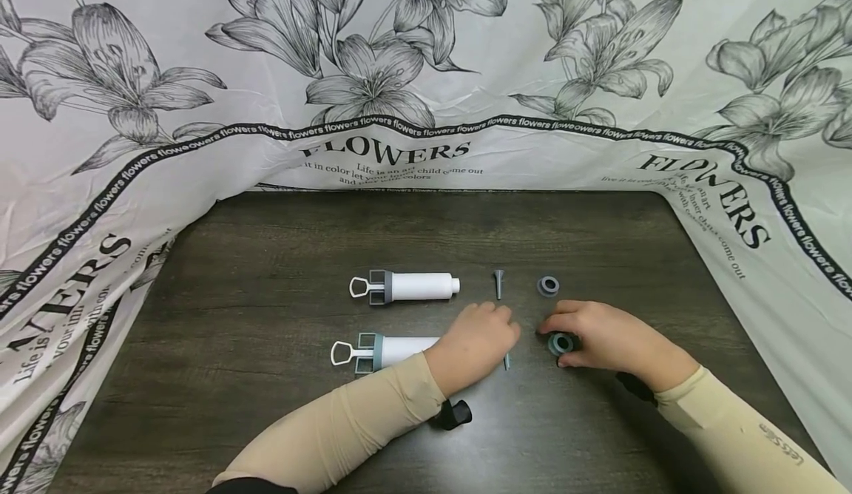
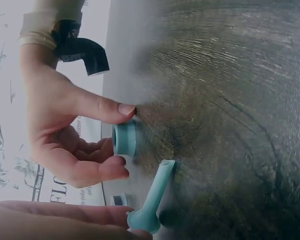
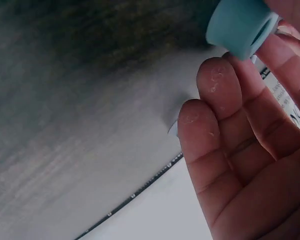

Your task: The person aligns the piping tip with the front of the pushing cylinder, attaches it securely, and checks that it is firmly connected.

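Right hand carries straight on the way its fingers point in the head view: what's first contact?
Likely the left hand, across a gap; the teal ring already sits within the right hand's grip. Depth is unclear, heights may differ.

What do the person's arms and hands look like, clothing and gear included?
The left hand and right hand are gloveless. The left sleeve and right sleeve are beige, the latter with dark lettering. A black device sits at each wrist.

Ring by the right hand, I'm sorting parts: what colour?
The ring is teal, clearest in left wrist view.
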The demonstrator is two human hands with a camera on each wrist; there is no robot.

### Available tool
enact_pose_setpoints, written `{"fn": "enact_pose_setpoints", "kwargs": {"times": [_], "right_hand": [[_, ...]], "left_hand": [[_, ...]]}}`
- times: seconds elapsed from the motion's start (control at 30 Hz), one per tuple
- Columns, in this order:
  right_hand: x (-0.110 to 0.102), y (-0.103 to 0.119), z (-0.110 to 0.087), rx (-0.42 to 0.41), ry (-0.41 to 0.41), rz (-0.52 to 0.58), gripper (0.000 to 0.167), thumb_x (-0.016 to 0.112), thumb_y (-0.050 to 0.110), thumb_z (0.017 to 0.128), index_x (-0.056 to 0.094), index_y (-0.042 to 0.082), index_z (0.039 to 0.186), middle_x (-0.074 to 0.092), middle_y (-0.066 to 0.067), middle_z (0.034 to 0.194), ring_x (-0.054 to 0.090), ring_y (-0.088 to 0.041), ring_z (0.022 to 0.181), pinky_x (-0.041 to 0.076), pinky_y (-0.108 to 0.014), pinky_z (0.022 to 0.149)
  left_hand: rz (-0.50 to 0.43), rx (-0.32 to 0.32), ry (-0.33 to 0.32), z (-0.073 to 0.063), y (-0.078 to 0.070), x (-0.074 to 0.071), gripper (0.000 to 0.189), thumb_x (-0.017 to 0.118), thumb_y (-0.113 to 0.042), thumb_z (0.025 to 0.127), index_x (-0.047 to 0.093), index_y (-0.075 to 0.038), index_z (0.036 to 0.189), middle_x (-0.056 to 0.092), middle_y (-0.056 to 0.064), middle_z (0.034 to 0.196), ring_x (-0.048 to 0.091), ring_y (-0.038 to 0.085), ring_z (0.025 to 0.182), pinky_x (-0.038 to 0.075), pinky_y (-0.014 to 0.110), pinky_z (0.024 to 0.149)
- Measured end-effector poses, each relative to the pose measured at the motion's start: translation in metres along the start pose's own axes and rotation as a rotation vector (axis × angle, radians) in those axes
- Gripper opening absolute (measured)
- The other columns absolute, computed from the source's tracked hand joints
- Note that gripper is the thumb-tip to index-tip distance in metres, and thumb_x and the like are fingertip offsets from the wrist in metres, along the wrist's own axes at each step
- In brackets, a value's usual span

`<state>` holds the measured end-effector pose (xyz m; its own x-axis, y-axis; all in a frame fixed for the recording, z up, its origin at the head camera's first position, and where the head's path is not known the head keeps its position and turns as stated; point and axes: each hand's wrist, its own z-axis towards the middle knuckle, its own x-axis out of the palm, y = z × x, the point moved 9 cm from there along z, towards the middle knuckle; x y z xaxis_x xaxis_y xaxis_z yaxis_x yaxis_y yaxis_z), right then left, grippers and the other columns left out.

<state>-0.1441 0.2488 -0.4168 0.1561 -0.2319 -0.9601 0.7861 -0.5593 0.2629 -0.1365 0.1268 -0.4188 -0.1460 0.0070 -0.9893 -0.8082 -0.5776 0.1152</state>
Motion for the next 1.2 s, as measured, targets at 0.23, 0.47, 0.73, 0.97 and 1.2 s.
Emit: {"fn": "enact_pose_setpoints", "kwargs": {"times": [0.23, 0.47, 0.73, 0.97, 1.2], "right_hand": [[0.000, -0.002, 0.002, 0.024, 0.063, 0.026, 0.037, 0.100, 0.015, 0.073, 0.082, 0.012, 0.105, 0.066, 0.005, 0.098, 0.063, -0.005, 0.079, 0.055, -0.025, 0.066], [0.002, -0.003, -0.001, 0.029, 0.050, 0.017, 0.036, 0.100, 0.016, 0.073, 0.082, 0.012, 0.104, 0.065, 0.006, 0.097, 0.056, -0.003, 0.074, 0.050, -0.022, 0.062], [0.003, -0.005, -0.002, 0.033, 0.052, 0.017, 0.037, 0.100, 0.017, 0.074, 0.081, 0.012, 0.105, 0.066, 0.006, 0.100, 0.056, -0.003, 0.074, 0.051, -0.023, 0.062], [0.002, -0.005, -0.003, 0.030, 0.046, 0.022, 0.037, 0.100, 0.017, 0.074, 0.081, 0.011, 0.105, 0.066, 0.005, 0.100, 0.057, -0.003, 0.075, 0.052, -0.023, 0.063], [0.000, -0.007, -0.003, 0.043, 0.031, 0.050, 0.037, 0.100, 0.015, 0.072, 0.080, 0.009, 0.103, 0.068, 0.003, 0.099, 0.057, -0.003, 0.075, 0.051, -0.022, 0.062]], "left_hand": [[-0.027, -0.050, 0.006, 0.004, 0.000, 0.001, 0.010, 0.073, -0.017, 0.097, 0.078, -0.026, 0.094, 0.070, -0.006, 0.092, 0.067, 0.013, 0.081, 0.056, 0.029, 0.065], [-0.019, -0.010, 0.008, 0.005, -0.006, 0.003, 0.010, 0.072, -0.022, 0.097, 0.078, -0.030, 0.096, 0.071, -0.007, 0.093, 0.068, 0.013, 0.080, 0.057, 0.030, 0.063], [0.057, 0.060, 0.023, 0.006, -0.018, 0.001, 0.024, 0.074, -0.021, 0.099, 0.076, -0.033, 0.078, 0.068, -0.012, 0.085, 0.065, 0.007, 0.070, 0.055, 0.027, 0.057], [-0.033, 0.022, 0.080, 0.007, -0.017, 0.003, 0.026, 0.074, -0.017, 0.097, 0.073, -0.031, 0.076, 0.069, -0.013, 0.080, 0.061, 0.005, 0.064, 0.054, 0.027, 0.053], [-0.106, -0.043, 0.090, 0.014, -0.007, 0.003, 0.026, 0.078, -0.010, 0.092, 0.071, -0.026, 0.073, 0.072, -0.007, 0.077, 0.066, 0.009, 0.065, 0.053, 0.027, 0.053]]}}
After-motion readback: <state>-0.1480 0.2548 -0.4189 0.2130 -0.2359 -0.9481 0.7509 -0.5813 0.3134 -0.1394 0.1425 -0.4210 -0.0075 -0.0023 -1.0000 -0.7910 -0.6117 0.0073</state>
